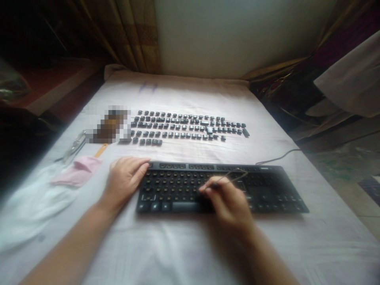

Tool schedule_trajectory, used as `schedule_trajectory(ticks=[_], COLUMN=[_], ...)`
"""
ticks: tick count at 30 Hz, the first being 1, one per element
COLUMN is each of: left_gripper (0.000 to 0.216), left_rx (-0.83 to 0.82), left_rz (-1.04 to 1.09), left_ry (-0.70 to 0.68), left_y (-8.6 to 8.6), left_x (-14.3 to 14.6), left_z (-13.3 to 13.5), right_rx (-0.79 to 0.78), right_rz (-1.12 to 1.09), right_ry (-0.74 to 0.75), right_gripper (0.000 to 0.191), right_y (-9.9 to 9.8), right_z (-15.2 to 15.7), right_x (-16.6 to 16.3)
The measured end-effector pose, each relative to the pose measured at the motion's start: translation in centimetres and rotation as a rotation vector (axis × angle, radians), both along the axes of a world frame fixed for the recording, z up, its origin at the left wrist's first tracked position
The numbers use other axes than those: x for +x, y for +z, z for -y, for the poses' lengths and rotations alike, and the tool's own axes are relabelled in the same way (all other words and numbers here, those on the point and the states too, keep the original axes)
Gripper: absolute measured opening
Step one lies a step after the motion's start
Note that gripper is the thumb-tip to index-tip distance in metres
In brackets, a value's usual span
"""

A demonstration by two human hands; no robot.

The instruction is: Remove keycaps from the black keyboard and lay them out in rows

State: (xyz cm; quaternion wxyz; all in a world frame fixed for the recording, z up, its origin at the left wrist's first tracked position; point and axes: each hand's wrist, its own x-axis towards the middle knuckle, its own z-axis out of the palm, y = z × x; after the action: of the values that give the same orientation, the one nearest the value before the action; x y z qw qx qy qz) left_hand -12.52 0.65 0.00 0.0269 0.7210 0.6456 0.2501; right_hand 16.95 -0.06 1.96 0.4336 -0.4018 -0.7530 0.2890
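A black keyboard (267,190) with most keycaps off lies on the white cloth in front of me. My left hand (124,180) rests at its left end, fingers bent over the top corner, holding it in place. My right hand (228,202) hovers over the middle of the keyboard near the space bar, fingers pinched on a thin wire keycap puller (236,176) that sticks up behind them. Several removed black keycaps (190,126) are laid out in rows on the cloth beyond the keyboard.
A pink cloth (78,170) and a white cloth (32,206) lie at the left, with a metal tool (74,148) and an orange-handled tool (101,150) near them. The keyboard cable (279,156) runs off right. The table edge (320,174) drops away on the right.
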Motion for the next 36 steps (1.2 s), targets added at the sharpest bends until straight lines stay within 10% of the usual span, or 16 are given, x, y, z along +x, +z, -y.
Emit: schedule_trajectory(ticks=[14,25,36], left_gripper=[0.044,0.026,0.034], left_rx=[0.039,0.229,0.04], left_rz=[-0.033,-0.041,0.297], left_ry=[0.0,-0.076,-0.321], left_y=[-0.1,1.9,2.0], left_x=[0.3,3.0,8.9], left_z=[0.1,1.6,4.0], right_rx=[-0.372,-0.199,-0.021], right_rz=[-0.482,-0.404,-0.339], right_ry=[-0.12,-0.133,-0.074], right_gripper=[0.013,0.01,0.006], right_y=[-0.7,-0.3,-0.2], right_z=[-0.4,0.2,1.7], right_x=[-0.2,-0.7,-2.0])
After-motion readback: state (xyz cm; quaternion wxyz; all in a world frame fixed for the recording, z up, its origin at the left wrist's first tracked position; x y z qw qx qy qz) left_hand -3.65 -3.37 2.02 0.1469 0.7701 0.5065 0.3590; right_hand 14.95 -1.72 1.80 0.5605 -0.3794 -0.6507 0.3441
